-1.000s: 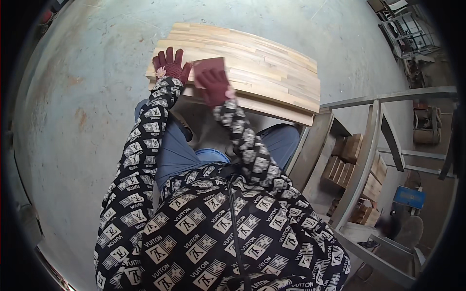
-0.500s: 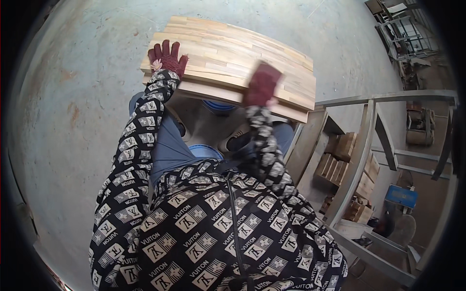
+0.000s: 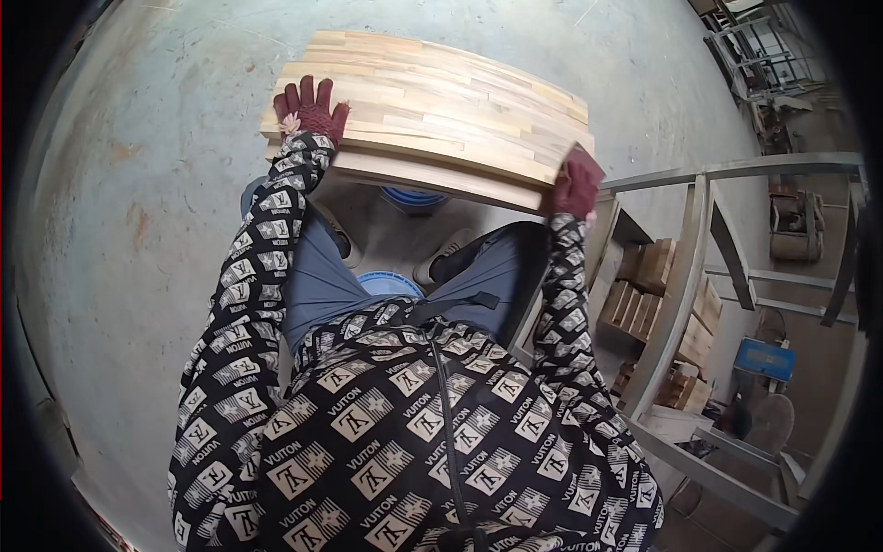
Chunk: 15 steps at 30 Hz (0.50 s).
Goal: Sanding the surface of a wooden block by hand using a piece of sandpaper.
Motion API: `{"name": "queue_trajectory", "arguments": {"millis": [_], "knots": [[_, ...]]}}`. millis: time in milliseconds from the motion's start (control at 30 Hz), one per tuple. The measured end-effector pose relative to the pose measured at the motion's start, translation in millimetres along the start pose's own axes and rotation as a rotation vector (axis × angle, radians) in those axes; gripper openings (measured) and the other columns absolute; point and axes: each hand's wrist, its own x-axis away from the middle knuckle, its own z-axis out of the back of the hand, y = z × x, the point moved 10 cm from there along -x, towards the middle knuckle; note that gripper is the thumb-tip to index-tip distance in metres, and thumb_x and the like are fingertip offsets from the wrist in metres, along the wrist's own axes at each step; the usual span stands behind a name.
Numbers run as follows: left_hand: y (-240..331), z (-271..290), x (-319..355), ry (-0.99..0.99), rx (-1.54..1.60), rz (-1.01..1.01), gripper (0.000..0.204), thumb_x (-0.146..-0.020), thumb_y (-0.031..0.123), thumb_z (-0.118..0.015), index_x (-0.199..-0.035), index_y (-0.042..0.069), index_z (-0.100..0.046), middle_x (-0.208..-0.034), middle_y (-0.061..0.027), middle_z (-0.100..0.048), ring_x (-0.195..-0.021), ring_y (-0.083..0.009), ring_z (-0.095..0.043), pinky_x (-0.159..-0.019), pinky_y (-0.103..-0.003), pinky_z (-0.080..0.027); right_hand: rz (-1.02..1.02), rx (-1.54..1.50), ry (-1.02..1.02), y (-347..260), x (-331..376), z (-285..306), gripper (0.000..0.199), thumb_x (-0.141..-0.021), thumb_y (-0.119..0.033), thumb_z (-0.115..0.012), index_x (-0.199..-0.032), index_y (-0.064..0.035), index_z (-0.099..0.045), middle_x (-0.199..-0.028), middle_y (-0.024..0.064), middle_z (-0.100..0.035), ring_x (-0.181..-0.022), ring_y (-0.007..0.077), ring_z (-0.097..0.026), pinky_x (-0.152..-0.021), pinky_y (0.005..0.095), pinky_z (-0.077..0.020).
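Pale, striped, rectangular wooden board [image 3: 441, 106]: atop a similar lower panel [image 3: 414, 175].
My maroon-gloved left hand [image 3: 309, 118]: fingers spread flat on the board's left end, gripping nothing.
My maroon-gloved right hand [image 3: 574, 189]: fingers together, holding a thin, dark-red sheet [image 3: 590, 164], right end.
Stroke: rubbing, I judge.
Next move: wants sheet flat, board braced.

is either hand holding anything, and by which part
Right hand holds a dark red sheet by its near part. Left hand holds nothing, spread on the board.
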Motion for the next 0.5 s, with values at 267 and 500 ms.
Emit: {"name": "queue_trajectory", "arguments": {"millis": [267, 500], "knots": [[25.8, 1.8, -13.1, 0.056, -0.006, -0.052, 0.059, -0.089, 0.048, -0.058, -0.137, 0.015, -0.052, -0.14, -0.0131, -0.047, -0.122, -0.035, -0.043, -0.103, -0.053, -0.03, 0.246, -0.225, 0.103, -132.0, 28.5, -92.2, 0.042, -0.09, -0.023, -0.061, -0.126, -0.0029, -0.061, -0.125, 0.0182, -0.062, -0.12, 0.0371, -0.055, -0.104, 0.0451, -0.0419], [13.8, -4.6, -6.3, -0.034, 0.032, -0.014, 0.06, -0.09, 0.05, -0.056, -0.139, 0.015, -0.051, -0.142, -0.014, -0.046, -0.125, -0.0346, -0.042, -0.106, -0.053, -0.028, 0.492, -0.447, -0.121, -215.3, 26.0, -68.4, 0.038, -0.087, -0.019, -0.063, -0.123, -0.0082, -0.065, -0.126, 0.0188, -0.064, -0.122, 0.0402, -0.055, -0.109, 0.0503, -0.0395]]}}
